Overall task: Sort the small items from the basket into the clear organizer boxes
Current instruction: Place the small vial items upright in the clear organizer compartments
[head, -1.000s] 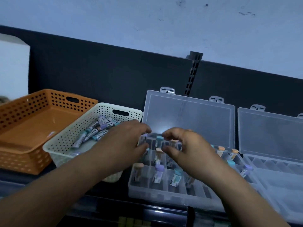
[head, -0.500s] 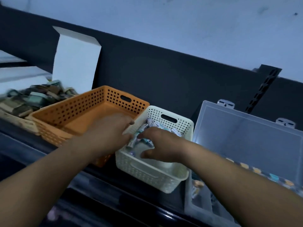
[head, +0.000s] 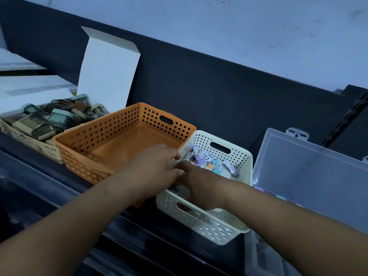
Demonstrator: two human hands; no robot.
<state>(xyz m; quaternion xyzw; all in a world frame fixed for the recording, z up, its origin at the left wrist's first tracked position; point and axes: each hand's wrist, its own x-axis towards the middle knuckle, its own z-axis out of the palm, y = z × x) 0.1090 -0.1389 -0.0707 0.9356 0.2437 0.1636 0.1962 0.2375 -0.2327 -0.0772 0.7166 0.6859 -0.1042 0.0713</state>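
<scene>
- Head view: both hands are at the white perforated basket point(head: 217, 230). The left hand point(head: 159, 168) reaches in over its left rim and the right hand point(head: 201, 188) is sunk inside it, knuckles up.
- The two hands meet at the fingertips over the heap. The fingertips are blurred and partly hidden, so I cannot tell whether either hand has a tube pinched or is merely touching the pile.
- The small labelled tubes point(head: 209, 160), with purple, teal and orange caps, lie in the far half of the basket, just beyond the fingertips.
- The clear organizer box point(head: 310, 176) stands to the right of the right hand, with its lid propped open. Its compartments are mostly out of frame.
- An empty orange basket point(head: 123, 140) sits beside and beyond the left hand. Farther left is a cardboard box of small cases point(head: 49, 120).
- This looks like the picking step. Next, each hand needs a firm pinch on a tube, then must carry it rightward to a matching compartment.
</scene>
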